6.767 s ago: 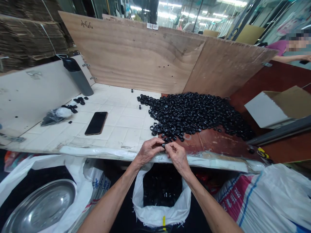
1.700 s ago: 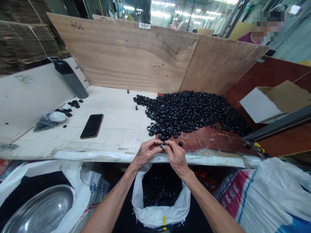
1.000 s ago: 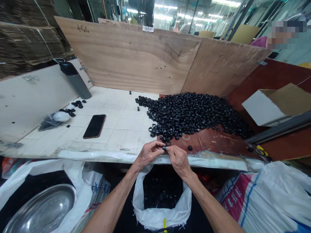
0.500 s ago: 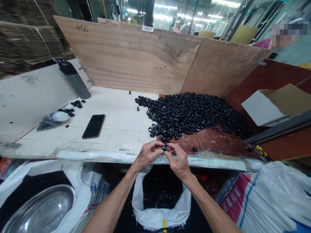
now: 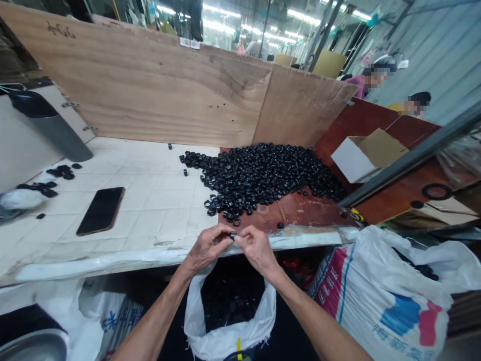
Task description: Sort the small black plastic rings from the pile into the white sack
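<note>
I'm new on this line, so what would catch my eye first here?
The big heap of black rings on a red-brown board, backed by a plywood panel. Nearer, the left hand and right hand pinch one ring above a white sack of more rings.

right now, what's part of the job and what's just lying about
Part of the work: left hand, right hand, small black ring, heap of black rings, white sack

Lying about: black phone, water bottle, cardboard box

Your left hand (image 5: pixel 206 249): bare, bony knuckles.
Your right hand (image 5: pixel 256 247): bare, bony knuckles.
Your left forearm (image 5: pixel 154 321): bare, lean.
Your right forearm (image 5: pixel 311 321): bare, lean.
</note>
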`<state>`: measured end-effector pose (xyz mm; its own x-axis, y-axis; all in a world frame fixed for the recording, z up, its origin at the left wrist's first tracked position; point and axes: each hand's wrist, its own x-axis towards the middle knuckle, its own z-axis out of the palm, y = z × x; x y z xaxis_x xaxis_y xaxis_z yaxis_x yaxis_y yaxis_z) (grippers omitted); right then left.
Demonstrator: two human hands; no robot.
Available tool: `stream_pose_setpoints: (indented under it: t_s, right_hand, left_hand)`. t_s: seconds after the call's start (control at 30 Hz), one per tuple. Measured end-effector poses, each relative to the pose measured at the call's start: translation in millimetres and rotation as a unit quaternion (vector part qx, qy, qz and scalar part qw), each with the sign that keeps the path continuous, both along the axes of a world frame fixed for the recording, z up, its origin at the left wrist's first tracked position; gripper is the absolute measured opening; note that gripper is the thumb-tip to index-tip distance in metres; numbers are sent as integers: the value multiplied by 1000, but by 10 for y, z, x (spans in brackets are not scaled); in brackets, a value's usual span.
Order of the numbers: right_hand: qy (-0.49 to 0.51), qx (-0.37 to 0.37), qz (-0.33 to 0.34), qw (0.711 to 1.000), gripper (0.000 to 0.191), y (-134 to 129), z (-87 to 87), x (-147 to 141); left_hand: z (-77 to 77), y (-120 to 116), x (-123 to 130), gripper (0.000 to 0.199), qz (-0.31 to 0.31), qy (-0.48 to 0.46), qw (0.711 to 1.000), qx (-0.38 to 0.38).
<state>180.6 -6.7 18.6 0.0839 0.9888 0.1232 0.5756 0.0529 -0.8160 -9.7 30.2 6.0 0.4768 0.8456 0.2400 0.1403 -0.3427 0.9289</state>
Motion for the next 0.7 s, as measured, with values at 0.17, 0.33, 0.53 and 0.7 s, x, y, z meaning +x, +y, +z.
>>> stream_pose_setpoints:
  t_s: [0.17, 0.33, 0.53, 0.7]
  right_hand:
    - [-310, 116, -122, 936, 26, 34, -25, 875]
    - [-278, 97, -22, 955, 17, 130, -250, 932]
    - [-85, 96, -10, 992, 17, 123, -272, 356]
    - [17, 78, 27, 996, 16, 145, -246, 236]
  left_hand:
    - [115, 8, 77, 19, -52, 82, 995, -14]
    - [42, 88, 150, 18, 39, 88, 995, -37]
    - [-152, 222, 294, 22, 102, 176, 975, 94]
    - [-250, 203, 345, 11, 116, 229, 957, 137]
